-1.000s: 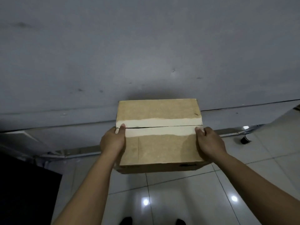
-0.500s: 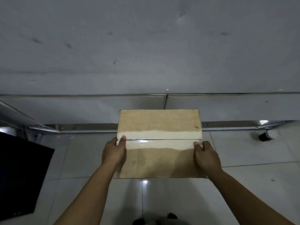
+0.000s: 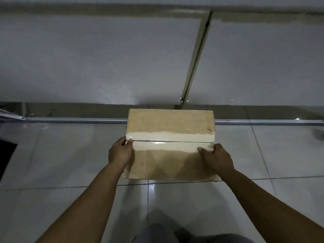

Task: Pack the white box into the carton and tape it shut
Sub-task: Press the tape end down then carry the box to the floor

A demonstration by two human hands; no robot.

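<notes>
Head view: the carton's (image 3: 171, 144) contents are hidden beneath closed flaps. It is brown, with a pale glossy strip along the centre seam, at frame centre above the tiled floor (image 3: 61, 155). Left hand (image 3: 121, 153) and right hand (image 3: 217, 157) each grip a side, thumbs on top.

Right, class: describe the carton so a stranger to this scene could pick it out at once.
Start at the pale tiled floor that fills the lower half of the view. The carton is the brown cardboard box over it, gripped by the left hand and the right hand. A pale glossy band along its closed centre seam marks it out.
</notes>
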